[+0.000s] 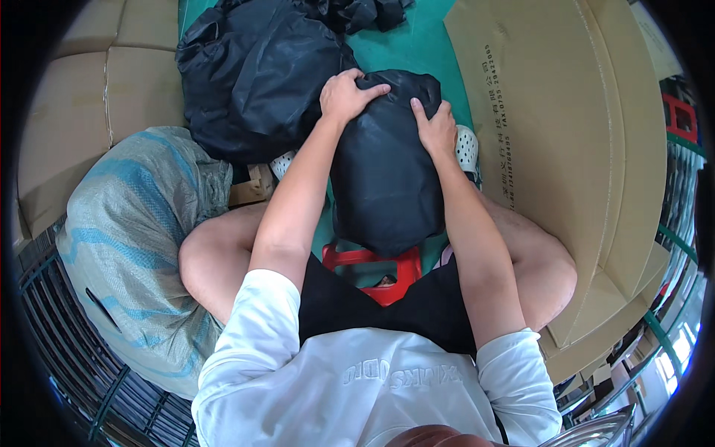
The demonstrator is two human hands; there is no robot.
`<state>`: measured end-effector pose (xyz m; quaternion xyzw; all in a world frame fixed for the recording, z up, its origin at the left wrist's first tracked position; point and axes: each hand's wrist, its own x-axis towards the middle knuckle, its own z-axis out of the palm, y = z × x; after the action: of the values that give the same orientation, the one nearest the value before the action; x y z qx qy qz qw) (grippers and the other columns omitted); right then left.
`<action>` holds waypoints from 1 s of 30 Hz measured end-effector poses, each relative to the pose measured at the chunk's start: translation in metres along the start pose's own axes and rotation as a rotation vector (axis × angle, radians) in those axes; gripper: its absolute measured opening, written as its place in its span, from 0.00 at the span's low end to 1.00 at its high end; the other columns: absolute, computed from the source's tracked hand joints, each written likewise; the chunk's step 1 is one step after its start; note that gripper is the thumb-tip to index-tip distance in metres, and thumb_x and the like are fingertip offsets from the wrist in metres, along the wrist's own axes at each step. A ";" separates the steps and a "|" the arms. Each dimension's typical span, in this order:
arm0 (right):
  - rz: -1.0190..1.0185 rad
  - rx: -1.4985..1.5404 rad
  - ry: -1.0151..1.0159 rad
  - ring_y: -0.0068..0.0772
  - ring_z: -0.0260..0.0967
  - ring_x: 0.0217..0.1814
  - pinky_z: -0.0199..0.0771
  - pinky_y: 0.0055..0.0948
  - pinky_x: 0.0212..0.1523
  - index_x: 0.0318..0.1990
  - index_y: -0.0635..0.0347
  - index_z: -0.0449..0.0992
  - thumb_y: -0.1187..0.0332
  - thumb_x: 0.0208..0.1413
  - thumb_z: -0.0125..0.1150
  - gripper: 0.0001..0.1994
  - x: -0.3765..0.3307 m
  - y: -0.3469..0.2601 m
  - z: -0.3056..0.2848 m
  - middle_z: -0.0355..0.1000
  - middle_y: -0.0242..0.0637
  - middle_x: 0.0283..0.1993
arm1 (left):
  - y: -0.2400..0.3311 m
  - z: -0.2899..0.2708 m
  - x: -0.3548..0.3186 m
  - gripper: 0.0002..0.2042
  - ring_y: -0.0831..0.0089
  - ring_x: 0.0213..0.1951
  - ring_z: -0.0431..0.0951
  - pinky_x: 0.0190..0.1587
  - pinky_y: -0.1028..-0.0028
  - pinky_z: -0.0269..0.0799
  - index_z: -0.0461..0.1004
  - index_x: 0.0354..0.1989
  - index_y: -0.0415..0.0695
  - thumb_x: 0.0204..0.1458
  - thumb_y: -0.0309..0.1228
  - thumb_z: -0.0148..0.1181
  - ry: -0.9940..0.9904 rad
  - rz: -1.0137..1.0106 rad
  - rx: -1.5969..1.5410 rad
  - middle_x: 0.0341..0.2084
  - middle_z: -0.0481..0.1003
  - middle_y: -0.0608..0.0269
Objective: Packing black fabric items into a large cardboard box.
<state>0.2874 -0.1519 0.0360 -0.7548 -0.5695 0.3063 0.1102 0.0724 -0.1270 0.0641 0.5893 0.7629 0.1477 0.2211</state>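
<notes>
Between my legs stands a stuffed black fabric bundle point(387, 171), smooth on top and rounded at its near end. My left hand point(346, 97) grips its far left corner, thumb lying across the top and fingers curled over the side. On the far right edge, my right hand point(438, 128) holds the same bundle, with the thumb on top and the fingers partly hidden behind it. Left of it and touching it lies a larger heap of crumpled black fabric point(257, 82). A red plastic stool point(406, 279) shows under the bundle's near end.
A tall cardboard box point(551, 149) walls off the right side; more cardboard boxes point(67, 112) stand at the left. Beside my left knee slumps a woven sack point(134, 231) with blue stripes. More black fabric point(365, 11) lies on the green floor point(424, 45) at the far side.
</notes>
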 end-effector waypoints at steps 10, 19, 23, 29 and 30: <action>0.092 0.281 -0.106 0.58 0.61 0.68 0.60 0.47 0.67 0.62 0.70 0.66 0.34 0.54 0.59 0.44 0.022 0.023 0.011 0.66 0.60 0.63 | 0.001 -0.013 0.019 0.38 0.53 0.53 0.78 0.57 0.61 0.72 0.77 0.49 0.38 0.34 0.56 0.77 -0.199 0.100 -0.030 0.47 0.80 0.49; -0.557 0.025 0.190 0.54 0.55 0.72 0.59 0.47 0.69 0.62 0.63 0.67 0.48 0.53 0.68 0.35 0.027 -0.021 0.008 0.64 0.50 0.65 | -0.038 0.008 0.020 0.26 0.76 0.44 0.77 0.52 0.73 0.72 0.74 0.49 0.40 0.40 0.25 0.79 -0.150 0.081 -0.737 0.38 0.78 0.66; -0.416 0.066 0.159 0.52 0.56 0.71 0.61 0.45 0.67 0.63 0.62 0.65 0.43 0.53 0.67 0.39 0.030 -0.024 0.007 0.63 0.48 0.65 | -0.039 0.014 0.030 0.25 0.78 0.43 0.77 0.48 0.77 0.75 0.75 0.47 0.38 0.40 0.22 0.79 -0.133 0.027 -0.828 0.37 0.78 0.66; -0.299 0.072 0.117 0.55 0.59 0.68 0.66 0.47 0.64 0.64 0.63 0.63 0.38 0.50 0.67 0.43 0.030 -0.029 0.006 0.61 0.48 0.66 | -0.040 0.023 0.021 0.27 0.69 0.43 0.80 0.47 0.71 0.75 0.75 0.47 0.39 0.41 0.40 0.79 0.106 -0.050 -0.579 0.38 0.79 0.60; -0.287 0.062 0.110 0.55 0.59 0.69 0.66 0.46 0.64 0.64 0.63 0.63 0.37 0.51 0.66 0.44 0.030 -0.030 0.006 0.60 0.49 0.66 | -0.041 0.024 0.013 0.27 0.69 0.43 0.80 0.47 0.71 0.75 0.75 0.47 0.39 0.41 0.40 0.79 0.107 -0.051 -0.575 0.38 0.79 0.60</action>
<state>0.2649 -0.1156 0.0369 -0.6777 -0.6548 0.2628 0.2070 0.0474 -0.1257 0.0209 0.4743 0.7151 0.3831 0.3419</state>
